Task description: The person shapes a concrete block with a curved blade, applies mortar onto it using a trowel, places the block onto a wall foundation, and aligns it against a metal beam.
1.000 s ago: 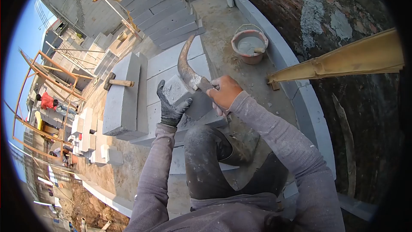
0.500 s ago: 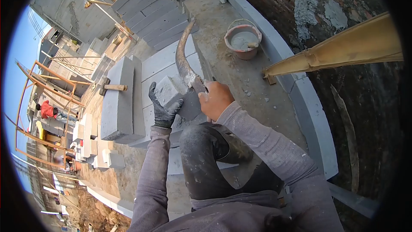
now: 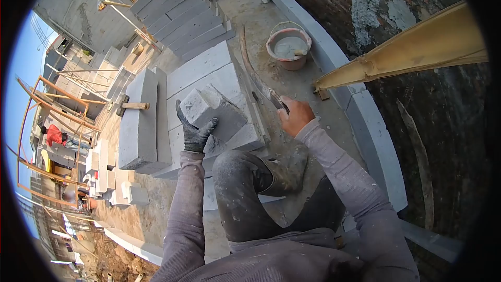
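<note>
On flat slabs (image 3: pixel 201 75) sits a rough block (image 3: pixel 224 114).

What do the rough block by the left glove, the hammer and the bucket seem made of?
Rough block: likely aerated concrete, matte grey, going by its crumbly, powdery broken face. Hammer: handle probably wood, pale tan; head likely metal, dark and dull. Bucket: perhaps plastic, reddish and grey-smeared, judging by its thick rounded rim.
</note>
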Action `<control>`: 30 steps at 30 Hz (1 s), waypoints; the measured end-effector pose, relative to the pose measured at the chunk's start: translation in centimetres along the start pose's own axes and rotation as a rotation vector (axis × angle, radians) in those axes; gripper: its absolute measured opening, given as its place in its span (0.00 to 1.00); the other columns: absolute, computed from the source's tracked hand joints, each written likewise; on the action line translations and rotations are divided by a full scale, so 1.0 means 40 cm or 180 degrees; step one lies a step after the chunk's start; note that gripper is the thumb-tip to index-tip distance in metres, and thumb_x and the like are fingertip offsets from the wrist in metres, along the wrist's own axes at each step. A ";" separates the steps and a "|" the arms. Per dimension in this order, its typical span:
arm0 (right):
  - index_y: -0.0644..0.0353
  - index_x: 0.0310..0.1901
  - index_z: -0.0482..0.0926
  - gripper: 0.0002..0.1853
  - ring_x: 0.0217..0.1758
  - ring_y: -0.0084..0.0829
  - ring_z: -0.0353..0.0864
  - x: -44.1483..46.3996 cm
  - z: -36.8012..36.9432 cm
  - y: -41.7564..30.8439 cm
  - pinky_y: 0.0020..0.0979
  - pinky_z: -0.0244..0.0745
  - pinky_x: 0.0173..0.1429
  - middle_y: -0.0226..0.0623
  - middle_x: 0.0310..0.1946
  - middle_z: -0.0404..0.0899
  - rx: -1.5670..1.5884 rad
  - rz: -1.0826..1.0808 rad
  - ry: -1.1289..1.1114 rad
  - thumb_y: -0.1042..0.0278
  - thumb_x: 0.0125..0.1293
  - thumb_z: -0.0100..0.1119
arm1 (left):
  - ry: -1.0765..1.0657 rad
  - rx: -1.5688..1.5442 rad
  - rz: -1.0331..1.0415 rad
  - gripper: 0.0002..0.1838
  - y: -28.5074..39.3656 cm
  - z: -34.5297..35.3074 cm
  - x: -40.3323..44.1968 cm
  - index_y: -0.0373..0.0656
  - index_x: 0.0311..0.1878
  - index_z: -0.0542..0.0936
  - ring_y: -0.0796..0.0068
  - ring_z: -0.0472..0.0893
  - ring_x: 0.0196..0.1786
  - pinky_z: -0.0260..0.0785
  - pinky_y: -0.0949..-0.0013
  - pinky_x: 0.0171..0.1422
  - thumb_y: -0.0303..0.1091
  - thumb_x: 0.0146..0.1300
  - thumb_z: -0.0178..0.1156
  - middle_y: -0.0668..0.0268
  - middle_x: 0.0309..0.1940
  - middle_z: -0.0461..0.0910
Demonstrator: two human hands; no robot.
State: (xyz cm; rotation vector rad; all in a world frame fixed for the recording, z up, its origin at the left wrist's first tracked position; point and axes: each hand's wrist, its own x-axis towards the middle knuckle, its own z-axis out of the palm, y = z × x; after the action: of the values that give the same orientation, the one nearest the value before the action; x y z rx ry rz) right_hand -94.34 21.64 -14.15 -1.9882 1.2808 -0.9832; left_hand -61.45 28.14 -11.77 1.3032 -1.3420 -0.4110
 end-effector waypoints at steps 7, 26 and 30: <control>0.60 0.50 0.84 0.16 0.48 0.56 0.85 -0.373 0.157 0.562 0.48 0.80 0.55 0.55 0.41 0.86 -0.0721 0.1318 -0.1038 0.60 0.64 0.66 | 0.0416 -0.1140 -0.0571 0.46 -0.066 -0.001 -0.025 0.44 0.72 0.64 0.64 0.73 0.66 0.65 0.59 0.73 0.33 0.51 0.80 0.61 0.61 0.74; 0.67 0.56 0.82 0.22 0.47 0.43 0.88 -0.499 0.005 0.280 0.38 0.79 0.56 0.51 0.44 0.86 0.0531 0.1190 0.1195 0.70 0.61 0.68 | -0.0160 -0.8187 -0.3662 0.44 0.333 0.399 -0.221 0.26 0.77 0.49 0.51 0.74 0.61 0.72 0.52 0.68 0.41 0.69 0.59 0.47 0.60 0.71; 0.70 0.57 0.80 0.23 0.49 0.39 0.87 -0.692 -0.135 0.082 0.36 0.78 0.57 0.48 0.44 0.86 0.1217 0.1429 0.2063 0.66 0.64 0.69 | -0.0153 -0.7559 -0.4503 0.35 0.320 0.523 -0.459 0.32 0.72 0.63 0.43 0.72 0.66 0.67 0.43 0.73 0.49 0.72 0.54 0.41 0.65 0.68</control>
State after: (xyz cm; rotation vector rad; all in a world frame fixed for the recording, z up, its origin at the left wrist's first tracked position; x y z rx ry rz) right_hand -107.88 45.58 -21.20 -1.0509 1.6174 -1.5538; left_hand -90.09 38.45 -15.31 -0.2348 0.7578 -1.9892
